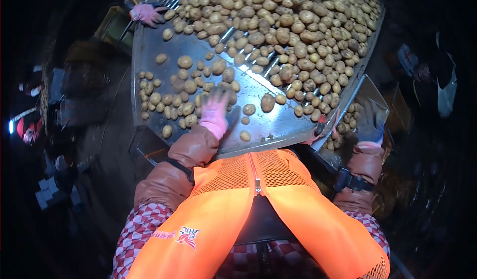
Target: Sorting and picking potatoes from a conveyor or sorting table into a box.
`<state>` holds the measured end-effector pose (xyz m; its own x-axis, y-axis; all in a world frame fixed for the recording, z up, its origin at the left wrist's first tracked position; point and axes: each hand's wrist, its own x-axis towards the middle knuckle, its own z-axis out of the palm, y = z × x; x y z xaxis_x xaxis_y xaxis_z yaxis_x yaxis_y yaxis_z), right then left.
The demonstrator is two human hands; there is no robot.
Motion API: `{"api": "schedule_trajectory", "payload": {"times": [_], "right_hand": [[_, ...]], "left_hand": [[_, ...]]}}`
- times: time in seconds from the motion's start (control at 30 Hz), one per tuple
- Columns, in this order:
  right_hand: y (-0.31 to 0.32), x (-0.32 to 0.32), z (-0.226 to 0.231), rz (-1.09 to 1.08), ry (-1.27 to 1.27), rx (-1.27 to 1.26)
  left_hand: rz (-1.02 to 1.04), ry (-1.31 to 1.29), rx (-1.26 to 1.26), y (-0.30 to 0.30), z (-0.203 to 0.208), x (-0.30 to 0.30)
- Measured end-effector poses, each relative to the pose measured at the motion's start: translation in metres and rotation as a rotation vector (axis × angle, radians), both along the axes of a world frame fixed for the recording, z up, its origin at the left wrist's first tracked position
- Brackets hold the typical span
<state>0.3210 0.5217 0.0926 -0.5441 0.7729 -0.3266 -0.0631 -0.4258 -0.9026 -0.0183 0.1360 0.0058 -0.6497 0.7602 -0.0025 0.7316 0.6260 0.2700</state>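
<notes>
Loose potatoes (188, 86) lie scattered on the metal sorting table (253, 92) in front of me. My left hand (216, 109), in a pink glove with grey fingers, reaches over the table among them. Its fingers are spread and slightly blurred, touching or just above a few potatoes, with none visibly gripped. Over at the right, my right hand (370, 125), gloved alike, is held beside a side chute (370, 92) with potatoes in it. Its fingers stretch out and look blurred; I see nothing in them.
A large heap of potatoes (298, 25) covers metal rollers at the far side. Another person's pink-gloved hand (145, 14) rests at the table's far left corner. A red and black object (320, 124) sits at the near right rim. Dark surroundings hold a person (439, 75) at right.
</notes>
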Motion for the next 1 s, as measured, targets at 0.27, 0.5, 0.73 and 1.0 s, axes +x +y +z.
{"api": "schedule_trajectory", "payload": {"times": [0.27, 0.5, 0.73, 1.0], "right_hand": [[-0.033, -0.215, -0.004, 0.635, -0.649, 0.755], [-0.129, -0.248, -0.01, 0.591, -1.237, 0.985], [-0.128, -0.194, -0.014, 0.958, -1.074, 0.913], [-0.159, -0.25, -0.003, 1.107, -0.43, 1.357]], "left_hand": [[0.187, -0.057, -0.261, -0.076, -0.004, -0.042], [0.53, -0.059, -0.151, -0.109, -0.045, -0.036], [0.362, 0.156, -0.148, -0.026, 0.01, -0.043], [0.026, -0.177, -0.24, 0.098, 0.044, -0.103]]}}
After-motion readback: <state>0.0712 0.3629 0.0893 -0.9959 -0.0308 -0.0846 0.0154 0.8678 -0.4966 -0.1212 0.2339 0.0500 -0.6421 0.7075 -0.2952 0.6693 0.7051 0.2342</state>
